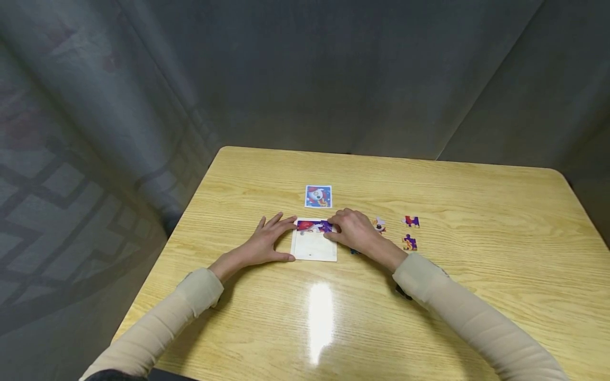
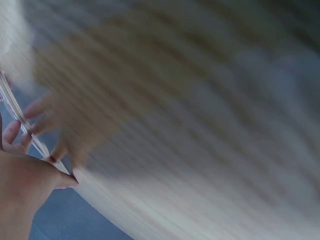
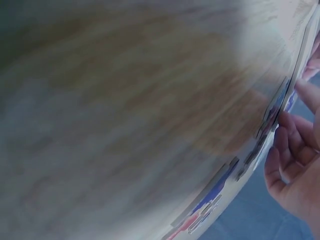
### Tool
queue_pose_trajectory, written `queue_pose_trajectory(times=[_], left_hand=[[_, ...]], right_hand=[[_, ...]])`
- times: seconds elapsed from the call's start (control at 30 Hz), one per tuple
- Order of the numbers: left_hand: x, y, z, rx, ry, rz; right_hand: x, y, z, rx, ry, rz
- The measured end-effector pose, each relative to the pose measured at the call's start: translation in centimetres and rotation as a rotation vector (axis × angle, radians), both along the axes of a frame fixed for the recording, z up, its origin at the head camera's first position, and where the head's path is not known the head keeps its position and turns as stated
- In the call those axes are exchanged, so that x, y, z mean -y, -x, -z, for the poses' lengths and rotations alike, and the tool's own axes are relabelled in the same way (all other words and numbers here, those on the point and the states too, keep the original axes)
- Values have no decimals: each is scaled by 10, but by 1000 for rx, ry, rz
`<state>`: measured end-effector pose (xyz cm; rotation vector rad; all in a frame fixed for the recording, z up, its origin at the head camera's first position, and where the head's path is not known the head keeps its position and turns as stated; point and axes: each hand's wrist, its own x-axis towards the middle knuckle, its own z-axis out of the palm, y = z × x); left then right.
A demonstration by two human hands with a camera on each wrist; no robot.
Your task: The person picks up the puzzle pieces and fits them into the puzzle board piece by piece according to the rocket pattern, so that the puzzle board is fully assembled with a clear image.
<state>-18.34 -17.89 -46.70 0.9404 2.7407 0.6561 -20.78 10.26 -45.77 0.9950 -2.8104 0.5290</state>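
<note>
A white puzzle tray (image 1: 315,248) lies on the table, with joined purple, red and white jigsaw pieces (image 1: 308,226) along its top row. My left hand (image 1: 259,245) rests at the tray's left side, fingers spread, thumb by the lower corner and index finger by the upper one. At the top right corner, my right hand (image 1: 358,230) pinches a purple puzzle piece (image 1: 326,226) between thumb and forefinger, against the row. In the right wrist view its other fingers (image 3: 274,170) are curled. Part of the piece is hidden by the fingertips.
A small picture card (image 1: 318,196) with a white and red rocket lies beyond the tray. Loose pieces lie to the right: a red and purple one (image 1: 411,221), a purple and orange one (image 1: 409,242), a white one (image 1: 379,224), and a dark one (image 1: 355,251) partly under the right hand.
</note>
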Motion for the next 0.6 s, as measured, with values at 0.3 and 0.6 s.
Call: queue_pose_trajectory(times=[0.3,0.6], left_hand=[[-1,-1,-2,-6,-5,7],[0,0,-1,-8,-2,6]], right_hand=[[0,-2,-1,-27,1,-3],[-3,-4,-3,-18,-16,-17]])
